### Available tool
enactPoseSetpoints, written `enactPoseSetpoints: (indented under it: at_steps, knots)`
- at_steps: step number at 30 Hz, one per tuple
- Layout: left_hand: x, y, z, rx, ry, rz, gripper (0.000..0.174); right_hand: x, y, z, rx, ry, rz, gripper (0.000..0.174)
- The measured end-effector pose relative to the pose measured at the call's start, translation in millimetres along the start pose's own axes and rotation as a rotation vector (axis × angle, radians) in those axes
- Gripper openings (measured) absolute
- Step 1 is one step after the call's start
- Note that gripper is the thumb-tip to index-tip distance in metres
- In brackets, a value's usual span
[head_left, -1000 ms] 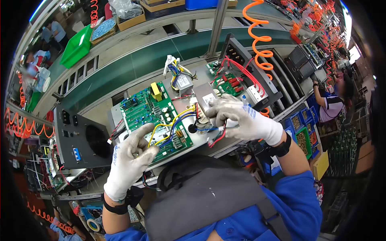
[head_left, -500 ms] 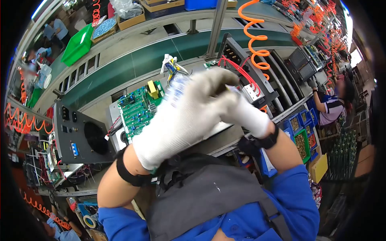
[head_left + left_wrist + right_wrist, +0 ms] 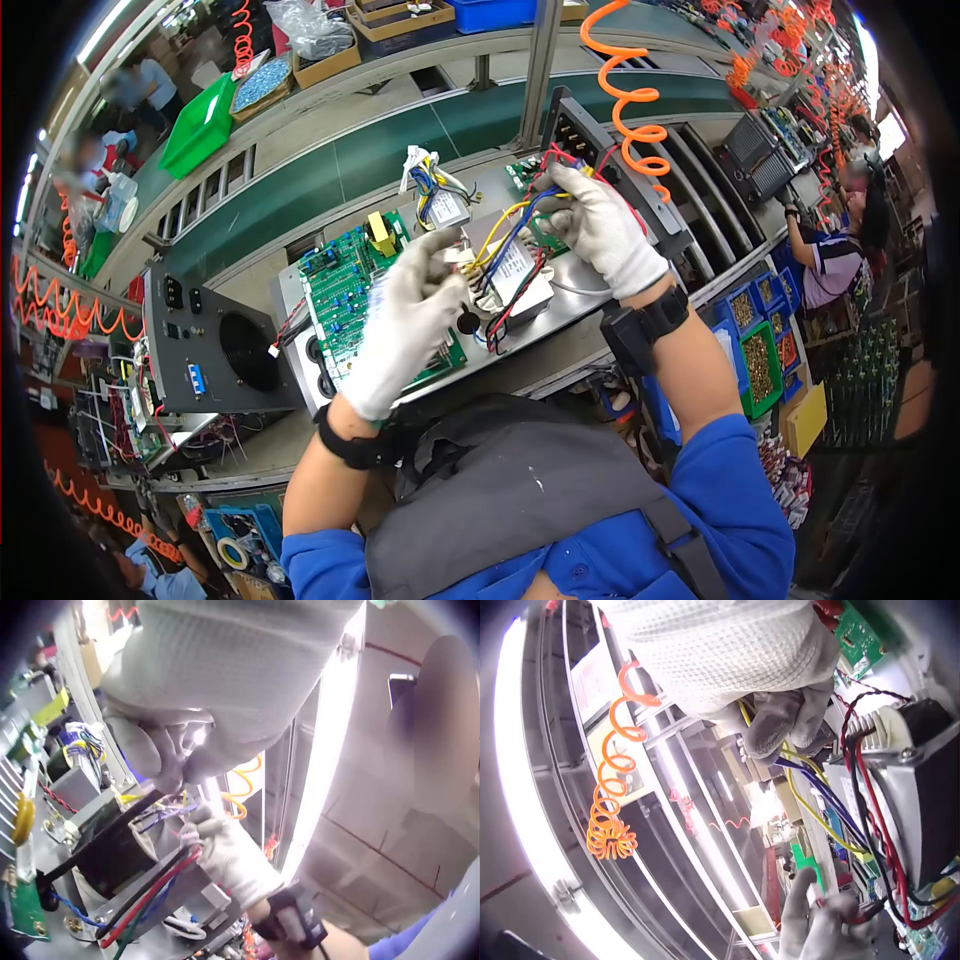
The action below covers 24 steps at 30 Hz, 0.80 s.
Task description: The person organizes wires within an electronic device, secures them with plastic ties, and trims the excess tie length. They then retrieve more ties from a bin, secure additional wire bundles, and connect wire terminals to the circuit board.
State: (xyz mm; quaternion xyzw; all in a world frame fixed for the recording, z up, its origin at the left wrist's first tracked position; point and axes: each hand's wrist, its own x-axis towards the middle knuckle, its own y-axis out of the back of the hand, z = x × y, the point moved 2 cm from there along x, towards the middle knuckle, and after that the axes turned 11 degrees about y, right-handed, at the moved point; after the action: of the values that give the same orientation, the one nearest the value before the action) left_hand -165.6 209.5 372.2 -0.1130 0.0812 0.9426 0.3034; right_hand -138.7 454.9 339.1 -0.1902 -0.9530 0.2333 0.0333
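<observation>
My gloved right hand [image 3: 605, 230] pinches the upper ends of yellow and blue wires [image 3: 515, 228], lifted over a metal-cased component [image 3: 520, 265] with a white label. In the right wrist view these wires [image 3: 832, 796] slant down from its curled fingertips. My gloved left hand [image 3: 405, 320] is over the right edge of a green circuit board [image 3: 335, 290]. The left wrist view shows a dark cable [image 3: 112, 832] running up to its pinched fingertips, which partly hide the end. Red and black wires [image 3: 525, 295] droop beside the metal-cased component.
A black panel with a fan opening [image 3: 215, 345] stands at left, another dark panel [image 3: 570, 120] behind right. A boxy part with bundled wires [image 3: 440, 205] sits on the metal plate. An orange coiled hose [image 3: 635, 95] hangs close by. Small-parts bins [image 3: 760, 370] line the right side.
The left hand crossed over to the right hand and came back left, to the board's edge. The right hand has risen away from me, now with the yellow and blue wires in its fingers.
</observation>
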Motion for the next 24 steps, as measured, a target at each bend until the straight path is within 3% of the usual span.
enactPoseSetpoints:
  at_steps: [1,5,7,9,11,13,15,17,19,20,22,23,24]
  knots:
    - [-7,13,3,0.065,0.014,0.042,0.042,4,12,7,0.086,-0.053,0.067,0.030]
    - [-36,55,-5,-0.206,-0.110,0.257,0.026,-14,8,-3,0.303,-0.035,-0.011,0.036]
    - [-48,55,-9,-0.168,-0.177,0.280,0.021,-30,5,-16,0.215,-0.013,0.095,0.052]
    - [-51,46,-9,-0.087,-0.276,0.265,0.020,-51,-1,-37,-0.200,0.374,0.042,0.049]
    - [-47,46,6,-0.010,-0.234,0.276,0.017,-77,-54,-55,-0.447,0.531,-0.080,0.041]
    - [-38,49,16,0.069,-0.169,0.247,0.017,-78,-100,-32,-0.596,0.534,-0.553,0.041]
    - [-35,51,16,0.009,-0.202,0.224,0.016,-64,-130,0,-0.916,0.523,-0.737,0.043]
    - [-41,54,22,0.242,-0.205,0.248,0.017,-50,-140,16,-0.861,0.050,-0.929,0.030]
    - [-40,63,15,0.169,-0.133,0.208,0.022,-61,-146,4,-0.793,0.007,-0.887,0.025]
    - [-41,65,13,0.124,-0.129,0.142,0.024,-58,-142,12,-0.726,0.207,-0.920,0.024]
    - [-46,66,12,0.011,-0.055,-0.010,0.025,-56,-133,0,-0.779,0.067,-0.866,0.024]
    - [-46,66,8,-0.006,-0.055,0.001,0.025,-56,-134,-5,-0.771,-0.047,-0.803,0.024]
    - [-44,67,6,0.094,-0.161,0.016,0.023,-55,-137,-12,-0.811,-0.108,-0.835,0.026]
